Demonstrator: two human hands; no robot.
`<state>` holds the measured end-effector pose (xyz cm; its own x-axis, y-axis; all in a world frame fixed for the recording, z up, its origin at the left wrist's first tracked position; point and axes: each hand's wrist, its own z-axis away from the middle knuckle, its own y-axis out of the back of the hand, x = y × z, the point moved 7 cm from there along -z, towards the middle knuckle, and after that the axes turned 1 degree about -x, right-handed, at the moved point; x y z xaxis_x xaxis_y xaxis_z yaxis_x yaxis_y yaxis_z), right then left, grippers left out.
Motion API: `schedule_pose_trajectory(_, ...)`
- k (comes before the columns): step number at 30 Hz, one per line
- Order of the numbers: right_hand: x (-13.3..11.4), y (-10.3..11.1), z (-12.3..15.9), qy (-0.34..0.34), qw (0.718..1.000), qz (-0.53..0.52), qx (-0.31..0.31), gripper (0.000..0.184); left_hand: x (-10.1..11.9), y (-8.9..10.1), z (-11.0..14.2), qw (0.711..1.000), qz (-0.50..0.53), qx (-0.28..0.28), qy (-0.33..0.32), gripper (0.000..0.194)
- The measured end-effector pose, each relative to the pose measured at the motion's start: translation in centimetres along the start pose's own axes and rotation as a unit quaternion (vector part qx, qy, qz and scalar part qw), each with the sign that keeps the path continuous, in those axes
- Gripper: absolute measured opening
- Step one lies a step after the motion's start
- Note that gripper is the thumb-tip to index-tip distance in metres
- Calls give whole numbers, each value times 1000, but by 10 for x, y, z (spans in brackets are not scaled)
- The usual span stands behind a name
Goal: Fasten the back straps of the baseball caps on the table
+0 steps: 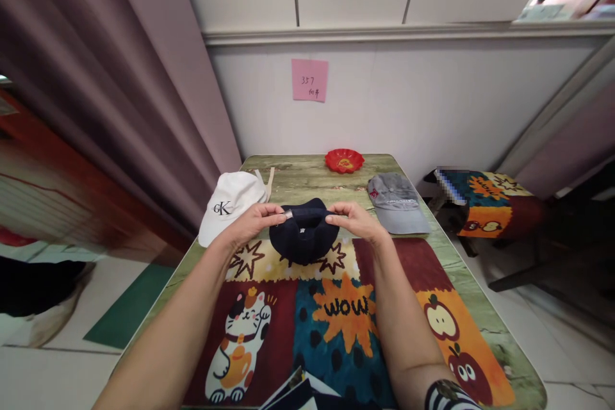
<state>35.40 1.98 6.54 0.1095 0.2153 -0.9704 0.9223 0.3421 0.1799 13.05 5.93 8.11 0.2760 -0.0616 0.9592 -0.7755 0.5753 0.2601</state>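
A dark navy baseball cap (303, 240) is in the middle of the table, its back strap and opening toward the top. My left hand (254, 221) pinches the left end of the strap, beside a small metal buckle. On the other side, my right hand (356, 219) grips the strap's right end between thumb and fingers. To the left lies a white cap (230, 202) with a black "CK" logo, its pale strap hanging loose behind. A grey cap (398, 202) with a small red mark rests at the right.
The wood-patterned table (288, 170) carries a colourful mat (269, 333) with a cat and "WOW" print. A red scalloped dish (344, 161) stands at the back edge. A pink note (310, 81) sticks to the wall. A stool (490, 202) stands at the right, a curtain (158, 77) hangs left.
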Motion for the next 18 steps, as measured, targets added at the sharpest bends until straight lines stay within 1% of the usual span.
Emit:
schedule_pose_trajectory(3, 0, 4, -6, 29, 997, -34, 60, 29, 0, -4, -4, 999, 19, -38, 14, 26)
schedule_pose_trajectory(6, 1, 8, -11, 52, 990, -76, 107, 29, -4, -12, -5, 994, 14, -99, 48, 31)
schedule_pose_trajectory(8, 0, 11, -11, 56, 986, -97, 120, 29, -5, -16, -3, 989, 3, -133, 65, 28)
schedule_pose_trajectory(10, -4, 13, -9, 56, 985, -114, 118, 27, -3, -16, 0, 987, 13, -146, 67, 23)
schedule_pose_trajectory(12, -12, 16, -3, 57, 982, -137, 121, 26, 4, -13, 4, 988, 44, -141, 55, 21)
schedule_pose_trajectory(15, -23, 19, 4, 54, 968, -199, 140, 26, 20, -8, 11, 985, 138, -103, 22, 27)
schedule_pose_trajectory(16, -25, 18, 5, 49, 962, -226, 146, 27, 25, -7, 12, 980, 182, -82, 8, 30)
schedule_pose_trajectory(18, -26, 14, 5, 36, 946, -282, 154, 30, 33, -4, 11, 962, 273, -19, -23, 33)
